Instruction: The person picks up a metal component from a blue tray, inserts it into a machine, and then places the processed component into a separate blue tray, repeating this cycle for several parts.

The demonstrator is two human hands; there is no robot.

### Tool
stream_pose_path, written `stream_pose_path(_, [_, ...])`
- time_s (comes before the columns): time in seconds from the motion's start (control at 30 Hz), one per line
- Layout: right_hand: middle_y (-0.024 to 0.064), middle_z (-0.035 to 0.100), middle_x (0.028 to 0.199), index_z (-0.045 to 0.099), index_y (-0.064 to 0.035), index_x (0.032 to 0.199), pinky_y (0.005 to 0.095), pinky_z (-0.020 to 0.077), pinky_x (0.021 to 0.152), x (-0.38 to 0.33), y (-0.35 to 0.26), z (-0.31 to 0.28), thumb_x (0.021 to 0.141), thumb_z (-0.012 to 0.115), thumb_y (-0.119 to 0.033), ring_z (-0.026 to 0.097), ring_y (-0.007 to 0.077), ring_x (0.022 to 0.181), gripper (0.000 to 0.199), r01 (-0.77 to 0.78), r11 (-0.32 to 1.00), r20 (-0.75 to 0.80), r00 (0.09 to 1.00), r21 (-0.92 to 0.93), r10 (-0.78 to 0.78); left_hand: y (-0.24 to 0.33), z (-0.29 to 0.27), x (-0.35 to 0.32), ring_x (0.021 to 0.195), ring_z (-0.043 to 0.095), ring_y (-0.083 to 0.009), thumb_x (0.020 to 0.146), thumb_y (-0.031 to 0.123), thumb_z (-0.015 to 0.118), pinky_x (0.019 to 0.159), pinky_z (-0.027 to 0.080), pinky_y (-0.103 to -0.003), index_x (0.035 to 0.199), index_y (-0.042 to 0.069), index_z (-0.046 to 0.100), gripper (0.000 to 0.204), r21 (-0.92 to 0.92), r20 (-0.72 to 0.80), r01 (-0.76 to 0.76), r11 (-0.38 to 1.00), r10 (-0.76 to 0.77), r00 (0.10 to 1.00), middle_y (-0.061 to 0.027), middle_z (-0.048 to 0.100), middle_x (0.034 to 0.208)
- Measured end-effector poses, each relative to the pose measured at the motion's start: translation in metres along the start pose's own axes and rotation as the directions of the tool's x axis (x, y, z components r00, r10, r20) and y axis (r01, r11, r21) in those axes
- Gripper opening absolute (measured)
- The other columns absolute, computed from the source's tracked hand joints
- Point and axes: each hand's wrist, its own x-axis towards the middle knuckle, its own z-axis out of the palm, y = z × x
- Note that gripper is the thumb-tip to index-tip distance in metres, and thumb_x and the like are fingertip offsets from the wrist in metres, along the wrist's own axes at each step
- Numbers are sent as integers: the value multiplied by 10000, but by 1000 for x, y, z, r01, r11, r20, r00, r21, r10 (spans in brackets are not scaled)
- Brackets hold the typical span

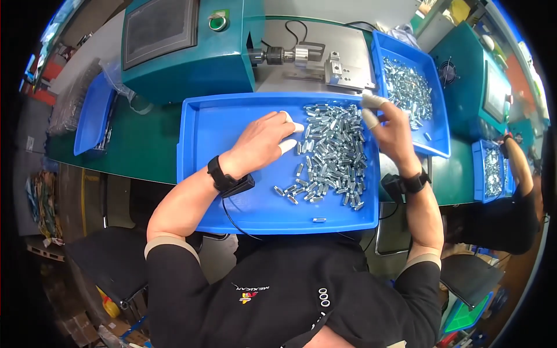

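A wide blue tray (220, 107) lies before me, its right half heaped with small shiny metal pins or sleeves (333, 148). My left hand (264, 139) hovers over the tray at the left edge of the heap. Its thumb and forefinger, in pale finger cots, are apart, and nothing shows between them. Above the tray's right rim is my right hand (391, 124), its cot-covered thumb and finger spread toward the far right corner; I see no part in them. A drill-type chuck (275, 55) and a small metal fixture block (335, 71) stand on a plate beyond the tray.
Behind the tray stands a teal machine (191, 69) with a dark screen and green button. Another blue tray (432, 136) of metal parts is at the right. Farther right are a second teal machine (464, 87) and a co-worker's arm (520, 165) over a blue bin (480, 180).
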Motion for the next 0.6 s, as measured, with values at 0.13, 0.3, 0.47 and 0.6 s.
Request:
stream_pose_path(0.13, [121, 811, 1099, 768, -55, 1281, 303, 585, 770, -17, -7, 13, 972, 779, -78, 772, 202, 940, 310, -14, 1000, 142, 990, -8, 15, 8, 2, -9, 1013, 662, -318, 883, 87, 819, 854, 560, -447, 1184, 80, 735, 313, 22, 39, -67, 997, 66, 997, -73, 677, 1092])
stream_pose_path(0.3, [106, 809, 1064, 786, -55, 1234, 300, 581, 756, -19, -7, 18, 963, 789, -74, 761, 196, 907, 271, 19, 999, 71, 997, 28, -21, 9, 2, -8, 992, 670, -314, 862, 90, 829, 832, 566, -447, 1112, 80, 735, 268, 20, 89, -111, 994, 109, 990, -73, 685, 1060])
stream_pose_path(0.47, [129, 800, 1011, 800, -58, 1191, 349, 589, 699, -18, -12, 13, 970, 784, -155, 770, 232, 845, 242, -49, 996, 53, 998, 71, 46, 12, 1, -5, 950, 676, -321, 850, 85, 839, 803, 570, -445, 1051, 74, 733, 228, 67, 124, -133, 989, 124, 984, -81, 685, 996])
stream_pose_path(0.6, [130, 808, 1003, 797, -35, 1199, 326, 588, 737, -8, -10, 3, 980, 773, -151, 761, 183, 859, 250, -89, 968, 115, 991, 234, 63, 19, -5, -4, 912, 678, -331, 832, 77, 851, 785, 570, -450, 999, 67, 731, 206, 92, 173, -102, 990, 85, 981, -93, 678, 942])
